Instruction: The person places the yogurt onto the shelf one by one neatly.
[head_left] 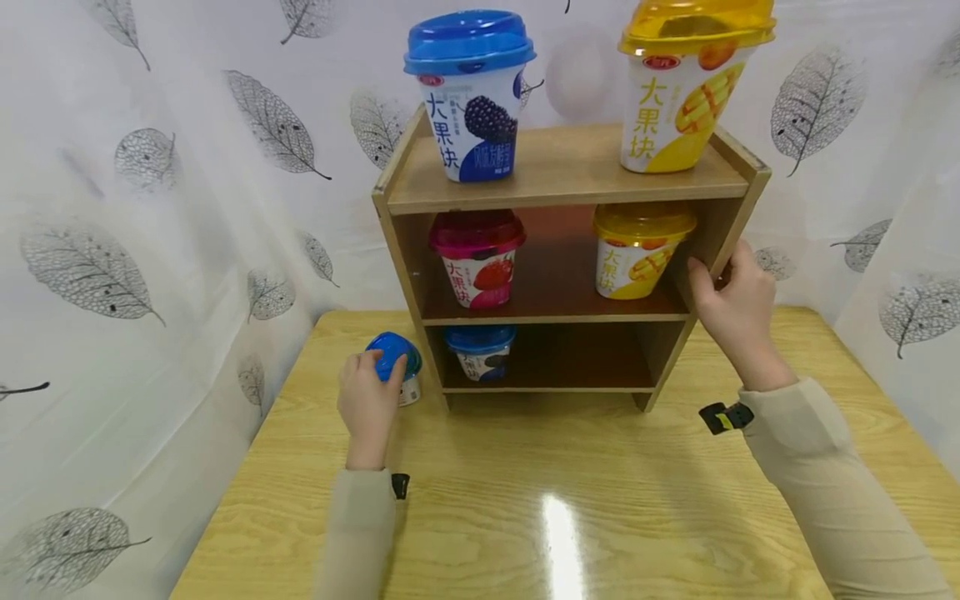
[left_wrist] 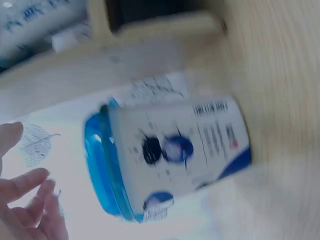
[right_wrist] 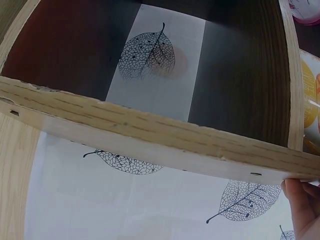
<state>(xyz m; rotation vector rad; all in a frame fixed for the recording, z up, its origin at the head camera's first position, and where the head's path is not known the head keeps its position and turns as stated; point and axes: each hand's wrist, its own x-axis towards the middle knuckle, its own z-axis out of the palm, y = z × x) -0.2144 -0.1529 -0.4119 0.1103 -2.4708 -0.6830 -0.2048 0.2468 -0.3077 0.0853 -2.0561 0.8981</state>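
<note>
On the table, left of a small wooden shelf (head_left: pixel 562 200), stands a blue-lidded yogurt cup (head_left: pixel 409 390). My left hand (head_left: pixel 366 400) is at its lid, thumb and fingers spread. In the left wrist view a gap shows between those fingers and the cup (left_wrist: pixel 180 150), which stands on the tabletop. My right hand (head_left: pixel 738 312) grips the front edge of the shelf's right side panel at the middle level, thumb toward the inside. Most of its fingers are hidden behind the panel. The right wrist view shows the thumb against the panel edge (right_wrist: pixel 200 132).
On the shelf's top stand a blue-lidded cup (head_left: pixel 480 108) and a yellow-lidded one (head_left: pixel 667 108). The middle level holds a red-lidded cup (head_left: pixel 480 262) and another yellow-lidded cup (head_left: pixel 637 258). A blue-lidded cup (head_left: pixel 482 354) sits at the bottom left. Leaf-patterned cloth (head_left: pixel 187 250) hangs behind.
</note>
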